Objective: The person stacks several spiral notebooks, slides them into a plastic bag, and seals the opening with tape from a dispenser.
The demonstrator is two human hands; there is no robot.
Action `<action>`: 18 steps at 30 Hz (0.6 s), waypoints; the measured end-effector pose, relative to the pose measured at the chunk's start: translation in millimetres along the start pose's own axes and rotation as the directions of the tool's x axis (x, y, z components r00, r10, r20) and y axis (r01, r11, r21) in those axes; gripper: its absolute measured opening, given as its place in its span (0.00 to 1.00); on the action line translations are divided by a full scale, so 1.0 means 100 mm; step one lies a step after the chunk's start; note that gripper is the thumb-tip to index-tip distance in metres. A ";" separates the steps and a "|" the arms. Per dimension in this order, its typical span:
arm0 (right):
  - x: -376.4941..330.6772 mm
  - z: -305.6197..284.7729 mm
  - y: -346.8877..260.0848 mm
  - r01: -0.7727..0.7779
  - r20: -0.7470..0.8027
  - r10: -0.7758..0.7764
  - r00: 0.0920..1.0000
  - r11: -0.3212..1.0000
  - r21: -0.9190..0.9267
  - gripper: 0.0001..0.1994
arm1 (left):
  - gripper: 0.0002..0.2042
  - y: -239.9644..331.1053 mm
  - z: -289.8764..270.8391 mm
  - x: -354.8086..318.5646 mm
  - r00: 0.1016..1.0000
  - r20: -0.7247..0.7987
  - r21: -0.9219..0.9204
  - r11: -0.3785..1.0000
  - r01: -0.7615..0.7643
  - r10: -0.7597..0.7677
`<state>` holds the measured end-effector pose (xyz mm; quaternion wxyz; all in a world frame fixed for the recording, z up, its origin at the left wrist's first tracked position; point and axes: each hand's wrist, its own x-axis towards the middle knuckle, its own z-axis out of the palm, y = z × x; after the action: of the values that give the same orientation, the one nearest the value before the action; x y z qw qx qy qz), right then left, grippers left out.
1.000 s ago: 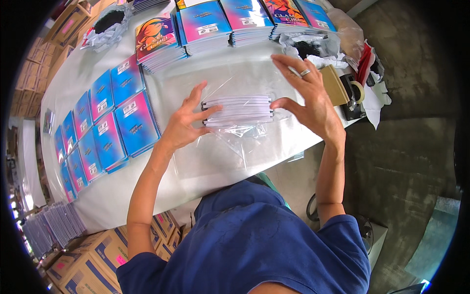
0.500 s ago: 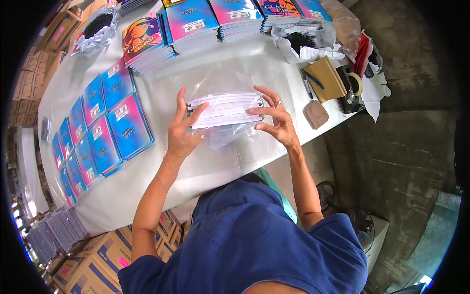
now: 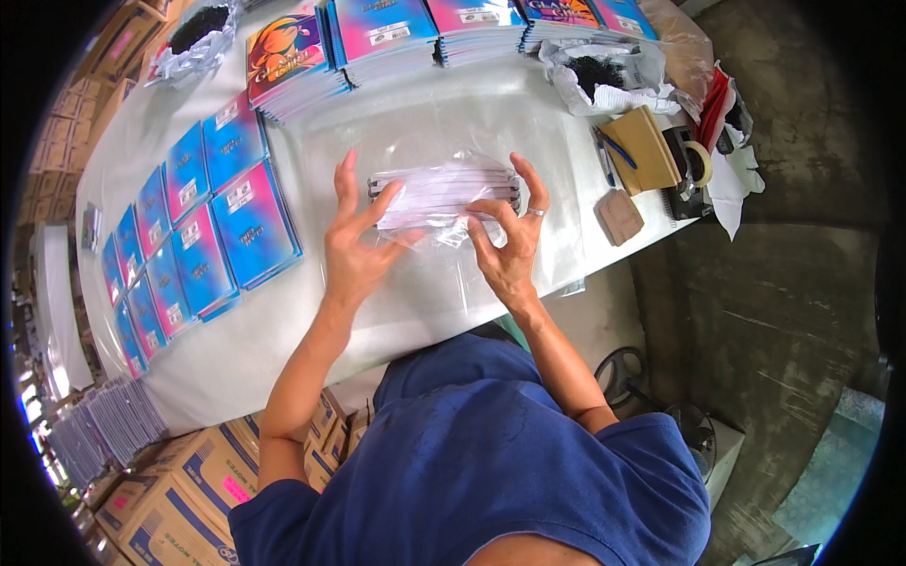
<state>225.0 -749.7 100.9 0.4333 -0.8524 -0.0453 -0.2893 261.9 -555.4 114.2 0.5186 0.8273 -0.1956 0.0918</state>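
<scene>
1. Tape [image 3: 700,164] sits far right, beyond a brown pad [image 3: 649,149].
2. Blue pen [image 3: 618,151] lies at the pad's left edge.
3. Brown block [image 3: 620,219] lies right, nearer.
4. Cartons [image 3: 193,491] stand near left.
5. Fan [image 3: 694,429] stands near right.

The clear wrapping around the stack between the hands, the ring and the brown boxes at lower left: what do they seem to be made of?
Clear wrapping: probably thin, glossy plastic film; it is see-through, creased and glinting.
Ring on the right hand: likely polished metal, given its silvery shine.
Brown boxes: apparently matt cardboard, tan and flat-sided.
</scene>
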 end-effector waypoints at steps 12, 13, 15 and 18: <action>0.31 -0.25 0.08 -0.221 0.245 0.187 0.951 0.967 0.123 0.10 | 0.14 -0.12 -0.32 0.37 0.939 0.331 0.073 0.990 -0.120 0.089; 0.35 -0.26 0.07 -0.206 0.258 0.180 0.949 0.975 0.078 0.10 | 0.14 -0.13 -0.32 0.41 0.933 0.348 0.061 0.990 -0.124 0.095; 0.39 -0.27 0.06 -0.163 0.271 0.151 0.951 0.986 0.021 0.10 | 0.14 -0.16 -0.31 0.49 0.922 0.373 0.044 0.990 -0.133 0.108; 0.45 -0.28 0.06 -0.095 0.276 0.100 0.956 0.995 -0.031 0.10 | 0.15 -0.21 -0.28 0.61 0.908 0.389 0.030 0.983 -0.183 0.157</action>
<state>251.4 -782.4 132.7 0.4289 -0.8894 -0.0611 -0.1457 327.0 -536.1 131.5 0.4326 0.8256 -0.3617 -0.0211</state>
